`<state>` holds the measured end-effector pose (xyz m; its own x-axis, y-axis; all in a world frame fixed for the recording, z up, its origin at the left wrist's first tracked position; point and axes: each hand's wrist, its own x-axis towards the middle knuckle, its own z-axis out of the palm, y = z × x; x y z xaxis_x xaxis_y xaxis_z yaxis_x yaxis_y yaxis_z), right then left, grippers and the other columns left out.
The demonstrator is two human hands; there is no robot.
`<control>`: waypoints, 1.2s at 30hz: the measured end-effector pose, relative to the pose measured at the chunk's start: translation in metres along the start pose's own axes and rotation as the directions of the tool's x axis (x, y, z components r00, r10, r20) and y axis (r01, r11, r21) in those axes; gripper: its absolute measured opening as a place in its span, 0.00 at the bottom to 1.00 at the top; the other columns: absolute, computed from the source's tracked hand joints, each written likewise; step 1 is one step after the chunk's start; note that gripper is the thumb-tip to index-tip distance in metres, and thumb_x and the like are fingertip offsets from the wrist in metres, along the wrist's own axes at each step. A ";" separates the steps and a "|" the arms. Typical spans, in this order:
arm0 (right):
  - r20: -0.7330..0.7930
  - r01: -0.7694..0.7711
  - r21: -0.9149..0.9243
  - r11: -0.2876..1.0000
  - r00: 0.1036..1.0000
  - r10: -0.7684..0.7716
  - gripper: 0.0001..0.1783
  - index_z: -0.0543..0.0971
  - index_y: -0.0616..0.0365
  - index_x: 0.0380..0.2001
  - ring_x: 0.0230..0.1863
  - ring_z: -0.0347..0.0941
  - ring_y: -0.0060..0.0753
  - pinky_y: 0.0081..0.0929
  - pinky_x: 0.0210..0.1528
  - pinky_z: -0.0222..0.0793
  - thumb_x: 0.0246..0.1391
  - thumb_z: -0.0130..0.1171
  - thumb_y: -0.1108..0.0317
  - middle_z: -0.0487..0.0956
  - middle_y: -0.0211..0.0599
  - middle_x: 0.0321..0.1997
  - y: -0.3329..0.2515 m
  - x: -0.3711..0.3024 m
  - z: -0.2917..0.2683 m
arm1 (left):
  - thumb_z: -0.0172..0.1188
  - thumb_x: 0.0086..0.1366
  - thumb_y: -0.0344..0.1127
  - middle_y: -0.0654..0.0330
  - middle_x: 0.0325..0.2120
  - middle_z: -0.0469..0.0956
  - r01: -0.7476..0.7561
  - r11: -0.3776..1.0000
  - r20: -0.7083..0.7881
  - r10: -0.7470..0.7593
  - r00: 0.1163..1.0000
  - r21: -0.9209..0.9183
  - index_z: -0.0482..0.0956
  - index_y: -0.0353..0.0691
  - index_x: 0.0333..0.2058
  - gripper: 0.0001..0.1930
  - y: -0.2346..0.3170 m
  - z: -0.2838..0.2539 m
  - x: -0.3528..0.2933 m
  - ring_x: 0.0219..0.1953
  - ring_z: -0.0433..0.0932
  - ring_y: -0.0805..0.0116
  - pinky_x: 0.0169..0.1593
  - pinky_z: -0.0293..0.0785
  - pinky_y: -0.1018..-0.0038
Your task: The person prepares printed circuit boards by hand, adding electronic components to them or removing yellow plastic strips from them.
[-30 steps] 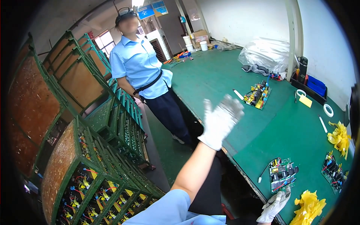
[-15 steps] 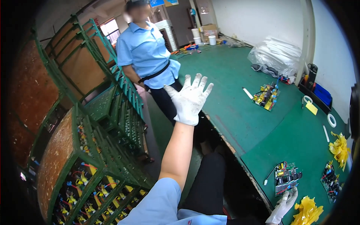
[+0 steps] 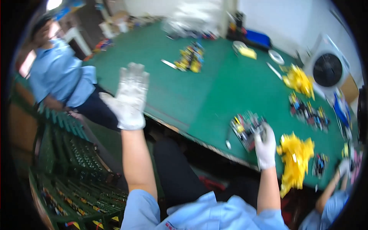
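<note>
My left hand [image 3: 130, 97], in a white glove, is raised at the left with its palm facing away and fingers stretched out; nothing is in it. At the table's near edge, my right hand [image 3: 266, 149], also gloved, has its fingers closed at the right side of a circuit board [image 3: 243, 128]. That board carries black, yellow and silver parts and lies on the green table, though motion blurs its details. A short lead with a white plug [image 3: 228, 144] hangs off its left side. Yellow tape-like strips [image 3: 294, 159] lie bunched just right of my right hand.
More boards lie on the green table [image 3: 172, 99]: one far off [image 3: 190, 57], others at right [image 3: 308, 111]. Tape rolls [image 3: 276, 57], yellow strips [image 3: 299, 80] and a fan [image 3: 327, 69] stand beyond. A person [image 3: 61, 73] is at left by green racks [image 3: 69, 161]; another's gloved hand [image 3: 344, 166] is at right.
My view has swung right, so the table and boards appear further left and a fan and another worker have come into view. My left hand stays raised and open; the right stays at the board.
</note>
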<state>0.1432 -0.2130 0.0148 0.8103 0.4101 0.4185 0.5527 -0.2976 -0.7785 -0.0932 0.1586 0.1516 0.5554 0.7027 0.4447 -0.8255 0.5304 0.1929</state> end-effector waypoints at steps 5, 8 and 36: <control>-0.005 -0.132 -0.118 0.984 0.991 0.133 0.21 0.75 0.63 0.50 0.45 0.78 0.50 0.33 0.49 0.73 0.56 0.62 0.64 0.80 0.51 0.44 -0.033 0.042 -0.015 | 0.42 0.61 0.74 0.39 0.62 0.64 0.183 0.983 0.107 -0.179 0.978 -0.029 0.66 0.29 0.60 0.49 -0.036 -0.025 0.011 0.68 0.57 0.41 0.71 0.52 0.47; 0.036 -0.084 -0.202 0.976 0.995 0.093 0.21 0.75 0.61 0.49 0.43 0.78 0.51 0.35 0.45 0.73 0.56 0.62 0.61 0.80 0.51 0.40 -0.033 0.050 -0.014 | 0.40 0.63 0.75 0.39 0.59 0.69 0.296 0.947 0.031 -0.294 0.955 -0.128 0.69 0.30 0.58 0.48 -0.071 -0.040 0.004 0.64 0.64 0.40 0.68 0.57 0.47; 0.272 0.126 -0.364 0.923 0.962 -0.023 0.15 0.78 0.54 0.43 0.39 0.79 0.56 0.45 0.42 0.74 0.56 0.57 0.59 0.82 0.51 0.35 -0.087 0.062 -0.089 | 0.63 0.63 0.40 0.51 0.38 0.83 -0.235 -0.390 0.136 -0.265 0.955 0.890 0.83 0.36 0.41 0.14 -0.203 -0.090 -0.089 0.45 0.80 0.53 0.49 0.76 0.63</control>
<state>0.1628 -0.2379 0.1503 0.7135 0.6363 0.2934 0.6826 -0.5370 -0.4957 0.0345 0.0310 -0.0058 0.7350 0.4658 0.4928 0.1021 -0.7945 0.5987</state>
